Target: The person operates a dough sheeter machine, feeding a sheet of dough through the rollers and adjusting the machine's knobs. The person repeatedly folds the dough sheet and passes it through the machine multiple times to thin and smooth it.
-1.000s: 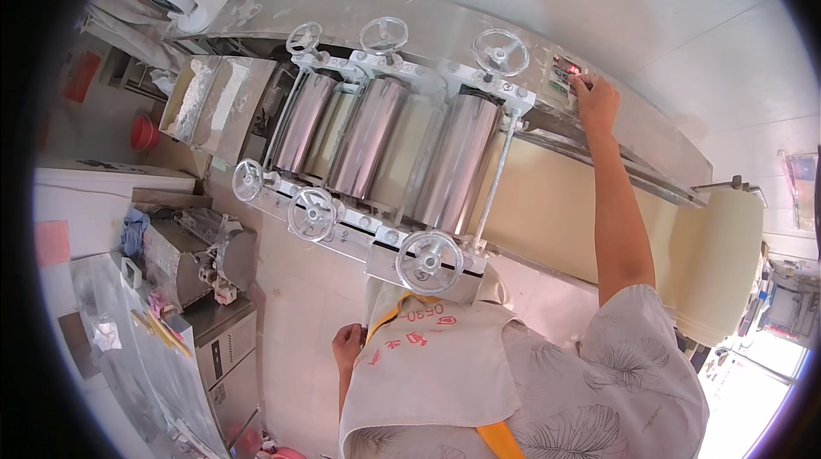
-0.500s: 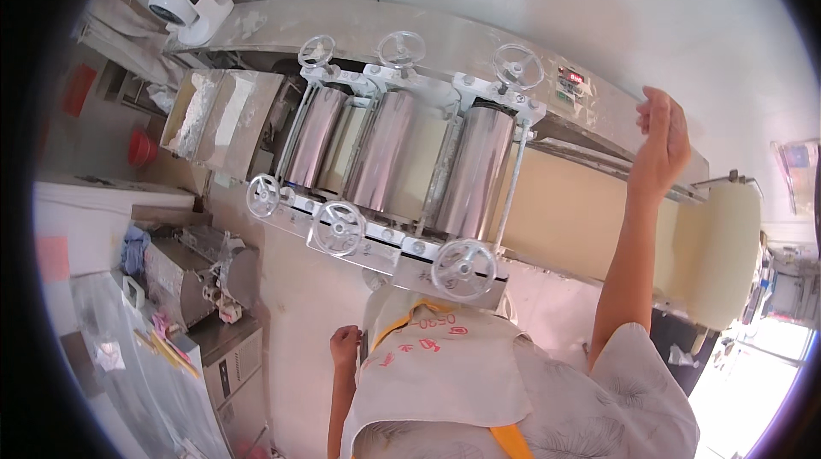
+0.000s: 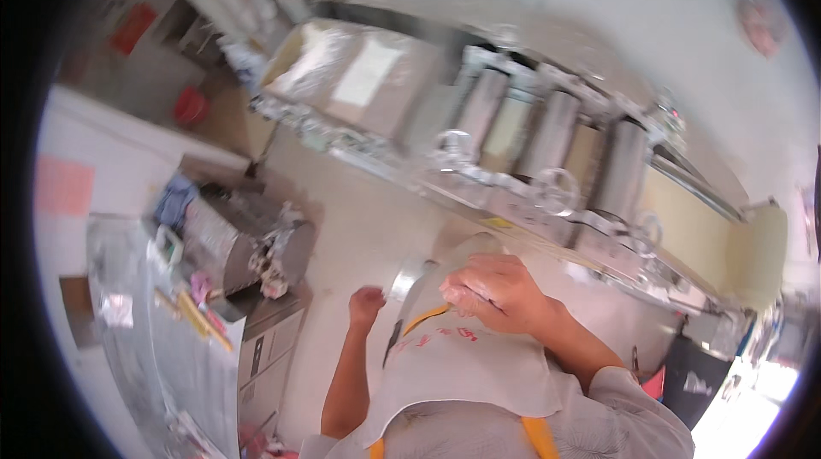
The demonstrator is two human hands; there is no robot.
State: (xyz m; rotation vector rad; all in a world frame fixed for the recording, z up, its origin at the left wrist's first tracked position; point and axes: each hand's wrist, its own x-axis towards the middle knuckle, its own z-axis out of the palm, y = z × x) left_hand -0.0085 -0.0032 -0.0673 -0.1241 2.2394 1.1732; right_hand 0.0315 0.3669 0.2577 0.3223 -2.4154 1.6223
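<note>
Right hand [image 3: 494, 290]: fingers curled loosely, resting against the apron [image 3: 466, 356] at chest height; grips nothing visible.
Left hand [image 3: 368, 303]: closed into a loose fist beside the apron's left edge; whether it holds anything cannot be told.
Apron: pale grey, red print, orange straps, directly under both hands.
Dough roller machine [image 3: 547, 164]: ahead of the hands, well apart; three steel rollers in a row, handwheels along the near side.
Dough sheet [image 3: 684, 220]: beige, runs off the machine's right end.
Small grey machine [image 3: 235, 241]: left, on a cabinet.
</note>
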